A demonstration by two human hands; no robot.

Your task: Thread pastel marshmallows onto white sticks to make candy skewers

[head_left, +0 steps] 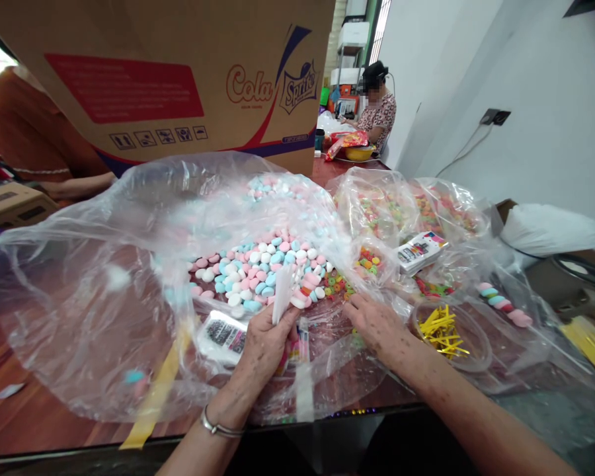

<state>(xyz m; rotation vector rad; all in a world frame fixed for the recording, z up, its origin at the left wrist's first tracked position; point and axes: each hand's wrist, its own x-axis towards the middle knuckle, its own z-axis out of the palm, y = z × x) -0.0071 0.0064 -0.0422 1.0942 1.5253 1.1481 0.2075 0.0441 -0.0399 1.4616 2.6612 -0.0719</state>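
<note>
My left hand (268,337), with a bracelet at the wrist, is closed around a small packaging bag (281,294) that stands upright, its white side showing. A heap of pink, white and blue marshmallows (250,271) lies just beyond it on clear plastic. My right hand (377,324) rests low beside a small pile of colourful gummy rings (338,285). Its fingers are bent and close together, and whatever they pinch is hidden. Under the left wrist lies a stack of printed bags (221,336).
A large cardboard box (153,86) stands behind the marshmallows. At right are a tub of yellow twist ties (442,332), a candy skewer (506,304), another bag stack (422,251) and bags of gummies (377,205). One person (379,112) sits far back, another (39,125) at left.
</note>
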